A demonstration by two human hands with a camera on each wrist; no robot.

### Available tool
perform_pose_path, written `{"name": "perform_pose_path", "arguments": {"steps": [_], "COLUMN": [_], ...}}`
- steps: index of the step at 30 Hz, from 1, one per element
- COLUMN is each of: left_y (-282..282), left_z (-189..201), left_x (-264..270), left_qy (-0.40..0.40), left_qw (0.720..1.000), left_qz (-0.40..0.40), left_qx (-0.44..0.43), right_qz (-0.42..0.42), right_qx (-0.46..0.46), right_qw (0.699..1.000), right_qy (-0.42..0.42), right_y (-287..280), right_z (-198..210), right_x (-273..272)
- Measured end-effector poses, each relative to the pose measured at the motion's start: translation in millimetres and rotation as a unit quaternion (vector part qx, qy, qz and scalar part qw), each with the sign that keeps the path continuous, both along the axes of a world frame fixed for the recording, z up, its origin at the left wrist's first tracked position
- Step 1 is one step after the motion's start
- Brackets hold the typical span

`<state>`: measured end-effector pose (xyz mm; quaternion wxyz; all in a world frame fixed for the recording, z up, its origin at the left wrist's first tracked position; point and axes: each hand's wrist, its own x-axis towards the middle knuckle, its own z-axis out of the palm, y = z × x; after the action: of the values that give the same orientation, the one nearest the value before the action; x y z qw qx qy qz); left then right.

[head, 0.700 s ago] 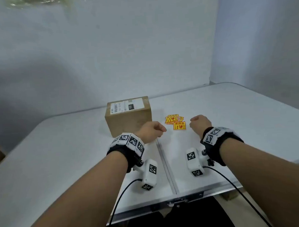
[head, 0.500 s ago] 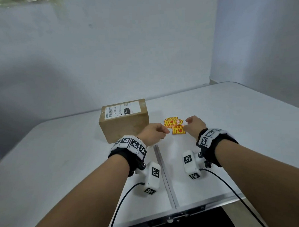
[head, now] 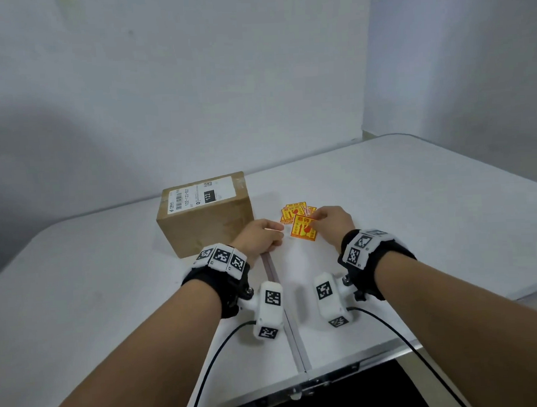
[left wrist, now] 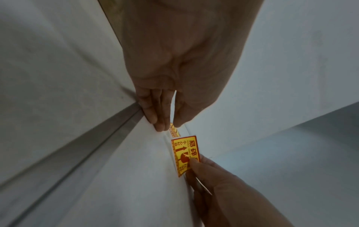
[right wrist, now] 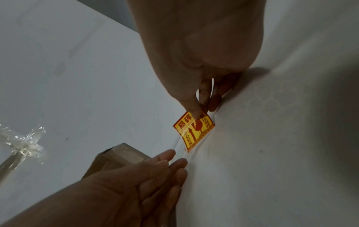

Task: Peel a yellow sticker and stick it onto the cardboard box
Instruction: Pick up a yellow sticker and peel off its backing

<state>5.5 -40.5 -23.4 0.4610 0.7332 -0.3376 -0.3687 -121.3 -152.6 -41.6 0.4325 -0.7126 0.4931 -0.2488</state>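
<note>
A brown cardboard box (head: 204, 217) with a white shipping label stands on the white table (head: 80, 288), left of centre. Right of it lies a small pile of yellow stickers (head: 293, 211) with red print. My right hand (head: 331, 220) pinches one yellow sticker (head: 304, 231) between thumb and fingers and holds it tilted just above the table; this sticker (right wrist: 194, 130) shows in the right wrist view, and the same sticker (left wrist: 186, 155) in the left wrist view. My left hand (head: 262, 239) rests on the table beside it with fingers (left wrist: 155, 113) loosely curled, holding nothing.
A grey seam (head: 273, 270) runs down the middle of the table toward me. White walls stand behind and to the right. Crumpled clear tape (right wrist: 23, 142) shows on the wall in the right wrist view. The table's near edge (head: 330, 373) is metal.
My right hand has reached the pile and lifted one yellow sticker off it toward me. My left hand has moved slightly forward along the seam.
</note>
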Motion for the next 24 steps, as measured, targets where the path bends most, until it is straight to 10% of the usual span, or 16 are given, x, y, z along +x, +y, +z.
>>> {"name": "perform_pose_path", "arguments": {"steps": [24], "left_y": [59], "left_z": [9], "left_x": [-3], "left_qy": [0.108], "left_qw": [0.994], "left_qz": [-0.009], "left_qx": [-0.018], "right_qz": [0.061], "right_qx": [0.086], "right_qw": [0.979], "right_qy": [-0.177], "right_y": [67], "right_z": [11], "right_x": [27]}}
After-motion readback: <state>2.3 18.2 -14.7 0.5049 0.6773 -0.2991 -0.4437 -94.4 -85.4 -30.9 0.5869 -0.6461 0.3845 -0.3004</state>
